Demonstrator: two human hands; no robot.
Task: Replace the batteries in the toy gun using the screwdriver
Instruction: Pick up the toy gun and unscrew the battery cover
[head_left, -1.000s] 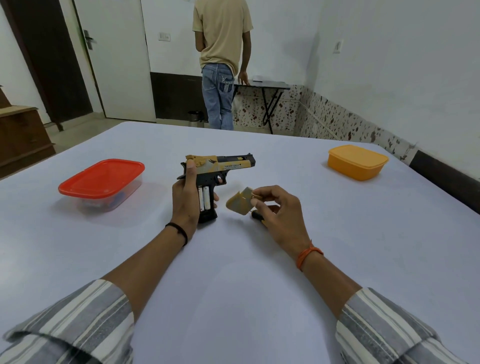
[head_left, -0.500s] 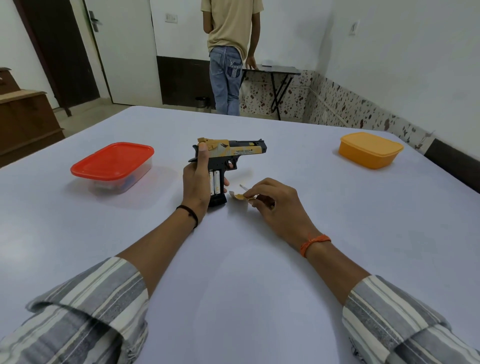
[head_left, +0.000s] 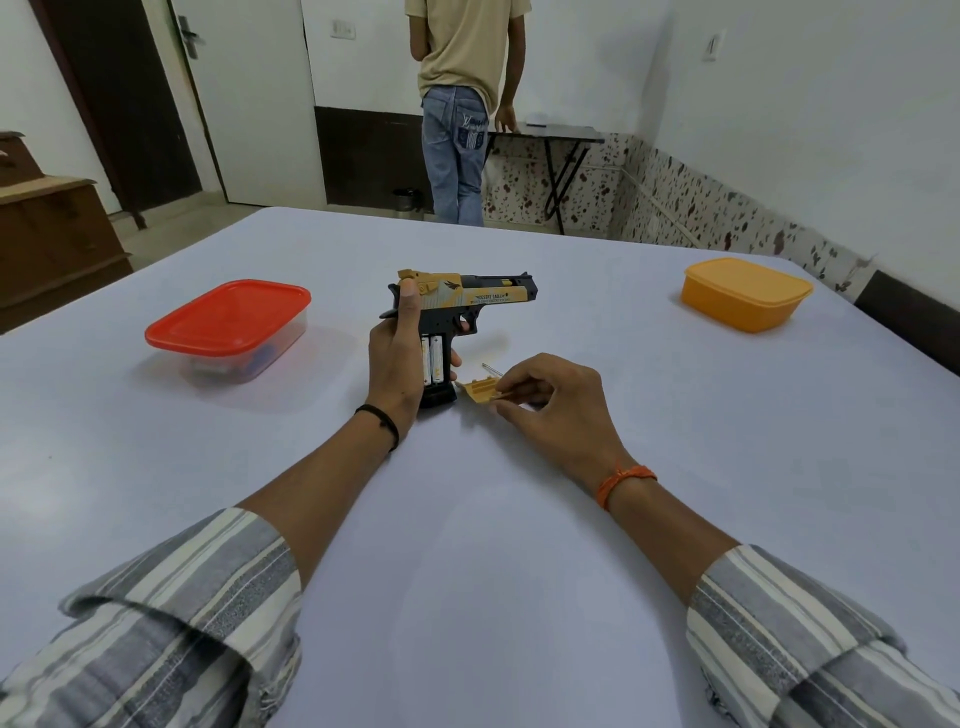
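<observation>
1. Cover position: the tan plastic battery cover (head_left: 479, 389), held up off the surface one second ago, now lies on the white table (head_left: 467, 545) just right of the grip base, inner ribs facing up.
2. Right hand (head_left: 550, 410): it has come down with the cover. Its curled fingers pinch the thin screwdriver (head_left: 493, 378), whose metal tip projects up-left past the cover; the fingertips also rest at the cover's right edge. Whether they grip the cover cannot be told.
3. Left hand (head_left: 397, 364): at centre frame it stays wrapped around the grip of the black-and-gold plastic toy gun (head_left: 457, 306), standing it upright on its base, barrel pointing right.
4. Task meaning: the compartment is open, with two white cylindrical batteries (head_left: 432, 358) exposed side by side in the grip. In my judgement, unscrewing is complete and battery removal comes next.
5. Surface: a clear rectangular container with a red lid (head_left: 228, 325) sits at left of centre; an orange lidded plastic container (head_left: 745, 293) sits at right, well apart from the gun.
6. Room: a person in a beige shirt and jeans (head_left: 462, 104) stands at top centre, back turned, one hand on a black folding table (head_left: 561, 137). A white door (head_left: 249, 93) and wooden furniture (head_left: 47, 239) occupy the upper left.
</observation>
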